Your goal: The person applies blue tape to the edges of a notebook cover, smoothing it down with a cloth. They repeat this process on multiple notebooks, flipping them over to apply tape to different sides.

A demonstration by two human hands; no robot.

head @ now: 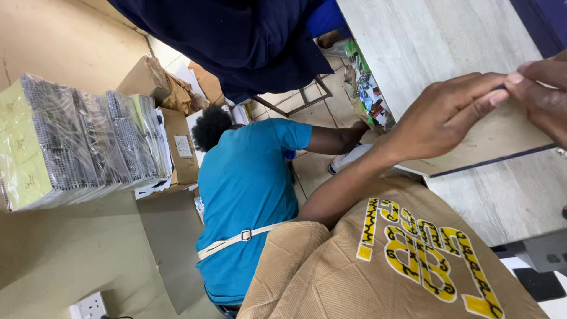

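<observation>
Tan sleeve with yellow lettering fills the foreground, leading to the left hand, whose fingers pinch the near edge of a flat brown board with a dark rim. Right hand meets it there, fingertips closed on the same edge. Under the board, the pale grey worktop lies mostly bare. Beyond its edge crouches a person in a blue shirt, near wrapped notebook stacks.

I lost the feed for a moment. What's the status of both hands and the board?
Left hand pinching the flat board at its edge. Right hand gripping the same edge. Board lies on the grey table. Nothing blocking.
</observation>
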